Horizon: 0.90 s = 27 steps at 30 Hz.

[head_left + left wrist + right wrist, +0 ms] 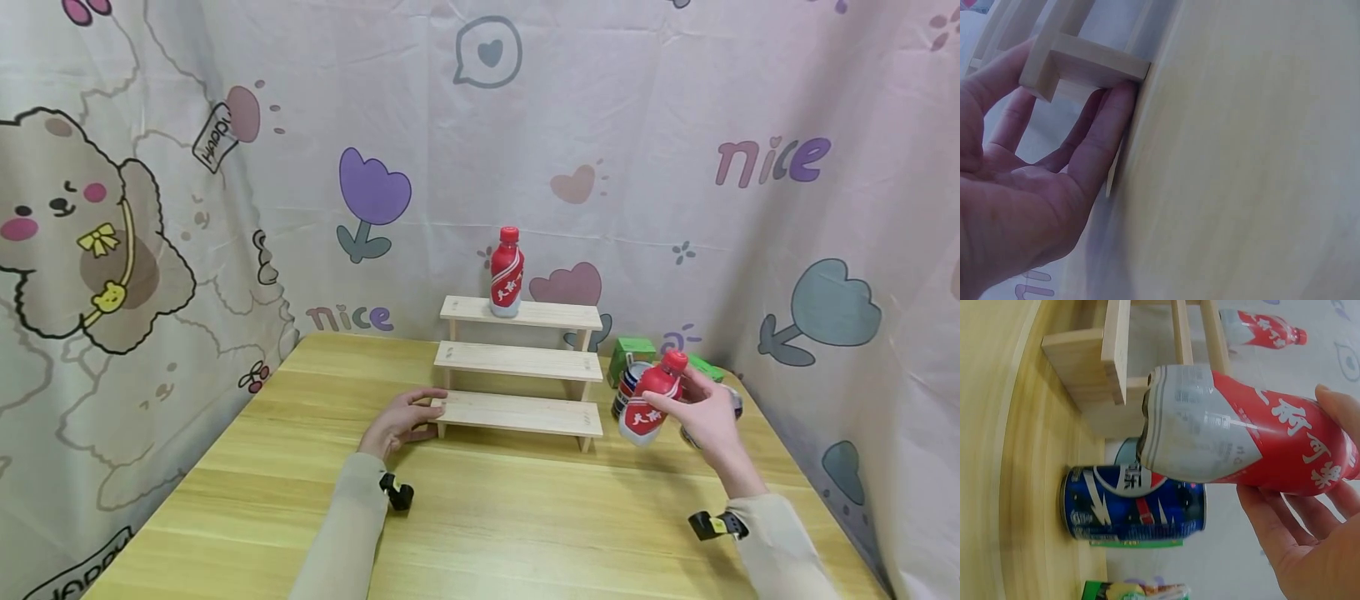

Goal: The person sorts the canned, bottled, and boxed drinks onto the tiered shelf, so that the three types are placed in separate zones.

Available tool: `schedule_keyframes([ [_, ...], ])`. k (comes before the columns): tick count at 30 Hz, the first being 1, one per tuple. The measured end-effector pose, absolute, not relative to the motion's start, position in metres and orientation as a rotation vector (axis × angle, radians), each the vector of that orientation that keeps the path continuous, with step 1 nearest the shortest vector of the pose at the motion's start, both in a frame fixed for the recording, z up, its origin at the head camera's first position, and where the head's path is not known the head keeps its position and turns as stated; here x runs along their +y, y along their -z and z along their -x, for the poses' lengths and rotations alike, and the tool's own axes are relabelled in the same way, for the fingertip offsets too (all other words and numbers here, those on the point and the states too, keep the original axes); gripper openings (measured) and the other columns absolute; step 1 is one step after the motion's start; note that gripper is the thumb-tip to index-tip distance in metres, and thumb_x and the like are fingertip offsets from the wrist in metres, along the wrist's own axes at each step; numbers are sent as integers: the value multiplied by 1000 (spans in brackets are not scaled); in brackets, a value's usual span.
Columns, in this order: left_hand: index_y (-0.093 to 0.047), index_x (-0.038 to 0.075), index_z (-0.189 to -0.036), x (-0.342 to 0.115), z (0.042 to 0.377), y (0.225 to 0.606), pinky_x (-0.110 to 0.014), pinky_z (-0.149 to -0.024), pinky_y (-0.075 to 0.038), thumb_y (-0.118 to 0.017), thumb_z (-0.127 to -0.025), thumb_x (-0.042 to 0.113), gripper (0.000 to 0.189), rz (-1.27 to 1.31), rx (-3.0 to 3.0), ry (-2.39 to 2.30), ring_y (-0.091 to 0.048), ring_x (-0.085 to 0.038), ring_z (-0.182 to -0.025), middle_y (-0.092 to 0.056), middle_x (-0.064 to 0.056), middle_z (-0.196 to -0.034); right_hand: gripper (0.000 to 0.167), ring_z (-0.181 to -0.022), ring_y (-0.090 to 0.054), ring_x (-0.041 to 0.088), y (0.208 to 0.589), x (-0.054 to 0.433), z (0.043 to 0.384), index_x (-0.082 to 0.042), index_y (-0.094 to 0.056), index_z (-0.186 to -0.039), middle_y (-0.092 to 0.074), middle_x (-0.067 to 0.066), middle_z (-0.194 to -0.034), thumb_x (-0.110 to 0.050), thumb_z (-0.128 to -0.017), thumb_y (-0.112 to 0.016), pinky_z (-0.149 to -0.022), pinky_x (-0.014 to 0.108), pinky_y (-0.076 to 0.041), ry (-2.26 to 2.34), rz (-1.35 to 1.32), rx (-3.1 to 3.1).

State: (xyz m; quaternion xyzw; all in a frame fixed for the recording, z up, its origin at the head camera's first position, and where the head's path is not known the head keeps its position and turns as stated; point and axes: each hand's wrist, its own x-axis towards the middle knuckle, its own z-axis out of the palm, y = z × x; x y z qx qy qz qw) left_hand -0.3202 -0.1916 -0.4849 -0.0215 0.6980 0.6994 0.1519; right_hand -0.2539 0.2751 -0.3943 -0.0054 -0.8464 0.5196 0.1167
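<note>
My right hand [708, 412] grips a red-and-white plastic bottle [651, 402] round its upper part, tilted above the table at the right of the shelf. In the right wrist view the bottle [1229, 431] shows its white lower half and red label. At the left end of a three-tier wooden step shelf [517, 414], my left hand [401, 423] holds the lowest board, fingers and thumb about its end and leg [1097, 59]. A second bottle [507, 275] of the same look stands upright on the top tier.
Right of the shelf, behind the held bottle, stand a blue can [1135, 503], a green box [632, 354] and other items partly hidden by my right hand. A printed curtain [645, 108] hangs behind the wooden table [525, 525].
</note>
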Motion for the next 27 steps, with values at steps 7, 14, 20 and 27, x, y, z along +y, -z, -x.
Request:
schedule_keyframes([
  [7,-62,15,-131,-191,321,484,-42,-90,-57,-70,-91,14,41,63,1992,-2005,-57,-19,-99,-53,-10,-122,88,-123,-51,22,386,261,256,-15,-29,-155,-49,18,-146,-44,-85,-74,-80,8,-48,-1585,14,-2478],
  [14,-61,14,-131,-192,320,483,-41,-90,-57,-69,-92,13,40,68,1994,-1996,-56,-18,-98,-52,-10,-123,84,-112,-53,7,386,247,268,-12,-35,-152,-51,17,-143,-40,-85,-77,-81,11,-51,-1636,-35,-2429],
  [20,-60,12,-132,-193,319,482,-44,-93,-56,-68,-92,14,40,59,2006,-1989,-57,-18,-101,-52,-11,-124,79,-107,-57,5,378,231,279,-12,-43,-146,-54,17,-142,-34,-81,-81,-81,16,-54,-1692,-108,-2379],
  [27,-59,12,-133,-193,319,482,-45,-95,-54,-69,-92,13,42,62,1978,-1998,-56,-17,-100,-52,-9,-120,80,-113,-57,13,367,218,289,-15,-43,-148,-56,14,-141,-34,-81,-82,-83,18,-53,-1699,-160,-2386],
])
